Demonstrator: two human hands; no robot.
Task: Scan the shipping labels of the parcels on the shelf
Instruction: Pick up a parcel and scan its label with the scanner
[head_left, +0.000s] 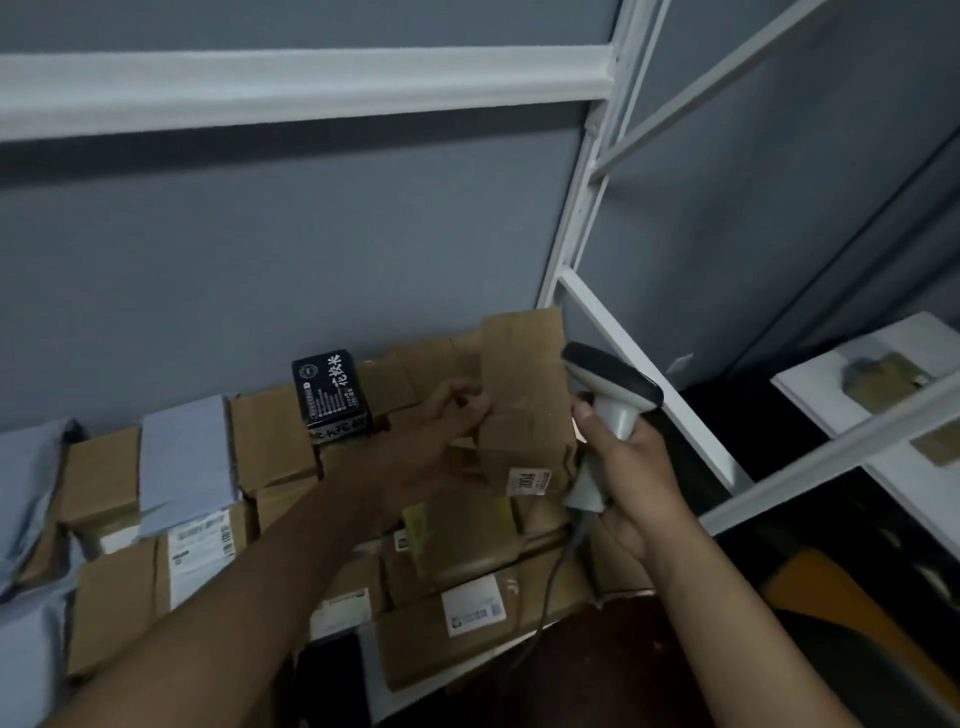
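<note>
The left hand (447, 421) grips the left edge of a tall brown cardboard parcel (524, 395) held upright above a white metal shelf (597, 218) stacked with brown cardboard boxes (270, 431). The right hand (628, 457) holds a grey and white handheld barcode scanner (608, 395) just beside the parcel's right edge. A small black printed box (332, 395) stands on the stack, left of the parcel.

Black box (332, 397): white Chinese characters on its side, seemingly "花栽米", with smaller print too fine to read
Small sticker (529, 481) on the held-up cardboard parcel (524, 395): large digits, upside down, seemingly "004"
White shipping labels (472, 607) on the stacked parcels: barcodes and print, too blurred to read
</note>
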